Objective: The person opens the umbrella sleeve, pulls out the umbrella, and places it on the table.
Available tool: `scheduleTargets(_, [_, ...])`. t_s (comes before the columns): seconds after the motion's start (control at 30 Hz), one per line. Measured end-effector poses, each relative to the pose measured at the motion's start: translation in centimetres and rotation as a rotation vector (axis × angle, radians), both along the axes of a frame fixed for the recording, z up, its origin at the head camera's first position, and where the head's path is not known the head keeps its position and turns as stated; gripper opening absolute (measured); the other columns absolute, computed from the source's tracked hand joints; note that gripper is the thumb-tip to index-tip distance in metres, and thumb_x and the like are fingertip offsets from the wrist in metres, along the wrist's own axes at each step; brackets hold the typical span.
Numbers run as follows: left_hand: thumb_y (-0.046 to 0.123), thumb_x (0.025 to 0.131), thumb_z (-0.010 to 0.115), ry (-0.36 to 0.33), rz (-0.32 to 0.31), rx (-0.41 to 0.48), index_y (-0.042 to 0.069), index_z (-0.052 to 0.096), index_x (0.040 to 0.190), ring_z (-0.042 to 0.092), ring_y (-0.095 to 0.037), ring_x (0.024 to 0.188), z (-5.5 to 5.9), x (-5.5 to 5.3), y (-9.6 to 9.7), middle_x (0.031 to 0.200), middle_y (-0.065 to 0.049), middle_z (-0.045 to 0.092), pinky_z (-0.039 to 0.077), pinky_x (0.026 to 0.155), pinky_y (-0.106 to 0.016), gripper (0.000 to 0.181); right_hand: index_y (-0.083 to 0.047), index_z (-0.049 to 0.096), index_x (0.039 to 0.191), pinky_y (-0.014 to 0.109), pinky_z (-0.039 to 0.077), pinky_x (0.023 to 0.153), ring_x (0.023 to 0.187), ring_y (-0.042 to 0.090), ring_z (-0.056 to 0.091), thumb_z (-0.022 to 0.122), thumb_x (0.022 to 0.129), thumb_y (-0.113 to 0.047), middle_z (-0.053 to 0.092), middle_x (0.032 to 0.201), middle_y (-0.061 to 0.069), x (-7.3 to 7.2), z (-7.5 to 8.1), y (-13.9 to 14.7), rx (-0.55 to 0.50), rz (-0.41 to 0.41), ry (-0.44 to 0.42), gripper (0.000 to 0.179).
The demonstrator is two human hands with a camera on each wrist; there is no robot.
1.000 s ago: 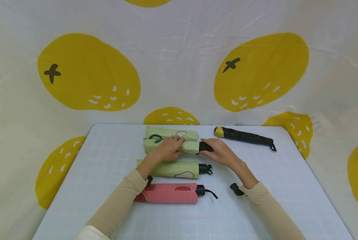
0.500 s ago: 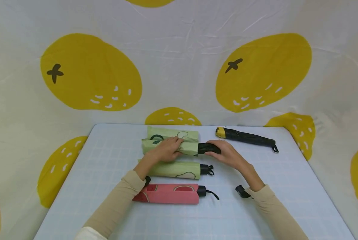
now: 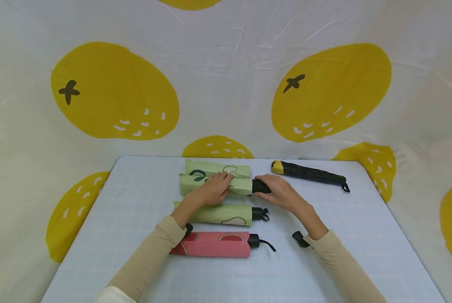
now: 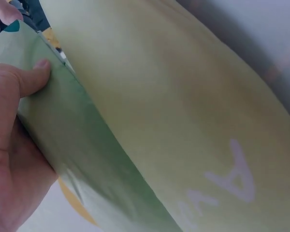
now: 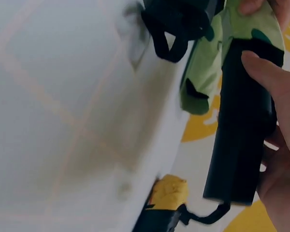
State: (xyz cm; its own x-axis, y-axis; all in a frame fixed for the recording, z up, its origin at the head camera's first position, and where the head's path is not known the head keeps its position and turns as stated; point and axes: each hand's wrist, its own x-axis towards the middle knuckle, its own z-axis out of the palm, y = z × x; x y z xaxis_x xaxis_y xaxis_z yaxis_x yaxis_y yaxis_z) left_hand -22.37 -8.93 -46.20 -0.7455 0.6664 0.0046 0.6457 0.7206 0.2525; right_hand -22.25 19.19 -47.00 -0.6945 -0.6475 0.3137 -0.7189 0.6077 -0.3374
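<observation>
Lt.-green sleeve (image 3: pixel 242 186) w/ dk.-green leaf print; blk. handle (image 5: pixel 241 130); pink cover (image 3: pixel 223 246) w/ watermelon print.

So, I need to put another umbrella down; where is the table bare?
Left: between the table's left edge and the left sleeve. Right: between the right sleeve, the black umbrella and the right edge. Front: between both sleeves, nearer than the pink umbrella. Crowded: the middle, around the held green umbrella, with green pieces just behind and in front.

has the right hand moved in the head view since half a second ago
Yes: against the pink umbrella, the right hand has shifted left, toward the left hand.
</observation>
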Motion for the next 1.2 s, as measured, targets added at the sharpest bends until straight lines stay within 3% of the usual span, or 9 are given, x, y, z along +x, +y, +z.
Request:
scheduleTargets(0.2, [0.021, 0.106, 0.059, 0.019, -0.004, -0.006, -0.001, 0.047, 0.137, 0.054, -0.037, 0.112, 0.4, 0.4, 0.3, 0.123, -0.021, 0.054, 0.046, 0.101, -0.054, 0.04, 0.004, 0.06, 0.136, 0.049, 0.053, 0.095, 0.112, 0.034, 0.066, 0.081, 0.09, -0.016, 0.068, 0.124, 0.018, 0.0, -0.3, -0.9, 0.03, 0.015, 0.006, 0.054])
scheduleTargets(0.37, [0.025, 0.105, 0.061, 0.056, 0.0, -0.008, 0.0, 0.048, 0.138, 0.055, -0.035, 0.111, 0.2, 0.4, 0.1, 0.122, -0.018, 0.055, 0.047, 0.1, -0.051, 0.043, 0.004, 0.062, 0.132, 0.048, 0.055, 0.093, 0.109, 0.033, 0.067, 0.084, 0.087, -0.011, 0.069, 0.12, 0.017, 0.0, -0.7, -0.9, -0.023, 0.034, 0.06, 0.053])
scheduleTargets(0.6, [0.028, 0.103, 0.065, 0.099, 0.015, 0.0, 0.001, 0.049, 0.141, 0.055, -0.034, 0.11, 0.3, 0.2, -0.2, 0.123, -0.018, 0.056, 0.048, 0.098, -0.049, 0.05, 0.003, 0.065, 0.129, 0.046, 0.057, 0.087, 0.102, 0.03, 0.068, 0.087, 0.083, -0.011, 0.071, 0.112, 0.015, -0.1, -0.8, 0.0, -0.089, 0.027, 0.133, 0.053])
scheduleTargets(0.83, [0.028, 0.105, 0.062, 0.095, 0.005, 0.01, -0.001, 0.048, 0.141, 0.054, -0.035, 0.112, 0.3, 0.1, -0.6, 0.125, -0.019, 0.056, 0.047, 0.098, -0.051, 0.048, -0.001, 0.065, 0.13, 0.046, 0.057, 0.082, 0.098, 0.028, 0.067, 0.087, 0.083, -0.013, 0.07, 0.111, 0.013, 0.1, -0.7, 0.8, -0.1, 0.014, 0.126, 0.053])
scheduleTargets(1.2, [0.023, 0.106, 0.058, 0.122, -0.021, 0.031, -0.003, 0.047, 0.13, 0.05, -0.033, 0.1, -0.1, 0.3, 0.5, 0.116, -0.019, 0.051, 0.048, 0.084, -0.045, 0.038, 0.002, 0.063, 0.132, 0.049, 0.055, 0.088, 0.102, 0.032, 0.067, 0.084, 0.087, -0.02, 0.069, 0.116, 0.016, 0.1, -0.2, -0.7, 0.041, -0.016, 0.096, 0.054])
